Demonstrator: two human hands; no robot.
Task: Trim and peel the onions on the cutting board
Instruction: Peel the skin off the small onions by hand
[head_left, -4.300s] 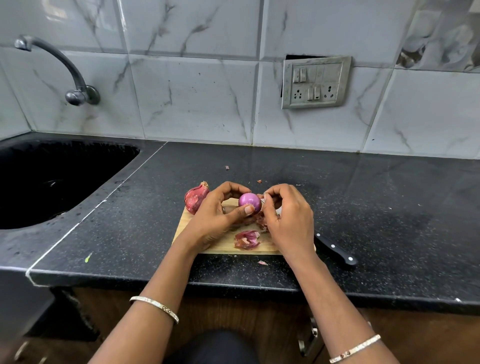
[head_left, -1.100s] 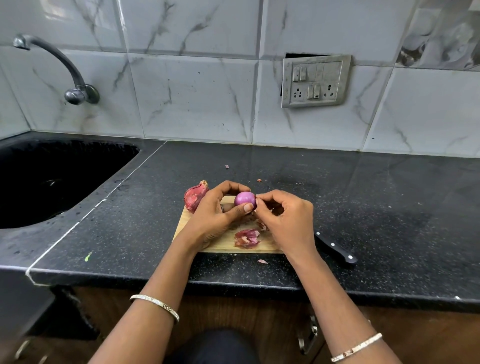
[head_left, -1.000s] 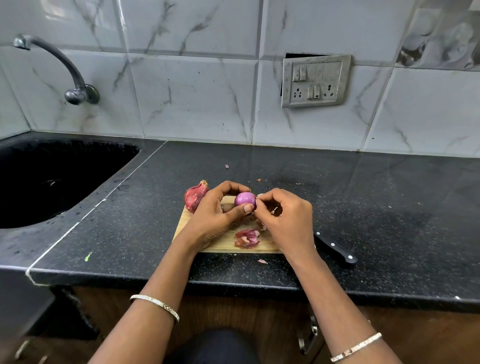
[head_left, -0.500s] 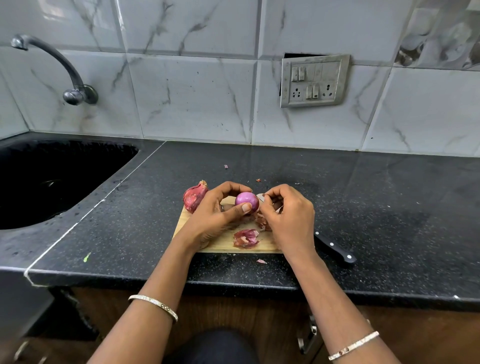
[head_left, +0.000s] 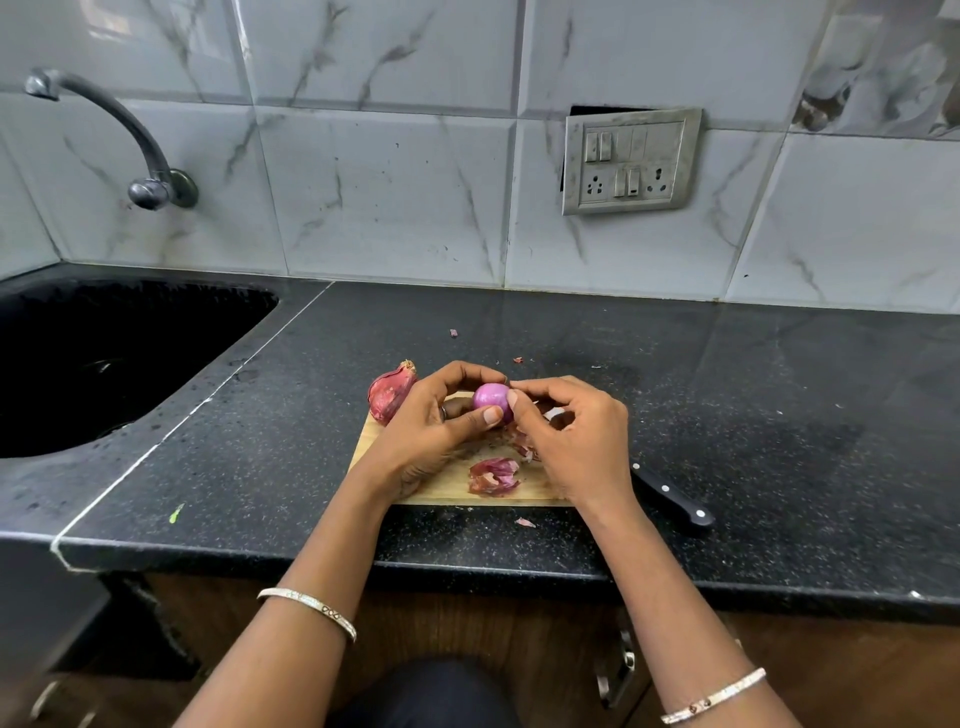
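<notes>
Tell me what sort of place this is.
Most likely a home kitchen: a dark counter with a sunken sink and wall tap, a tiled wall with a switchboard, and a cutting board with onion peels.

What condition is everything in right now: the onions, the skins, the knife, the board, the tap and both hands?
Peeled onion: bare, shiny purple, held above the board.
Unpeeled onion: skin on, lying at the board's far left corner.
Onion skins: loose, on the board.
Cutting board: flat on the counter.
Knife: lying idle right of the board.
Tap: no water running.
Left hand: grips the peeled onion.
Right hand: fingers pinch at the onion's top.
</notes>
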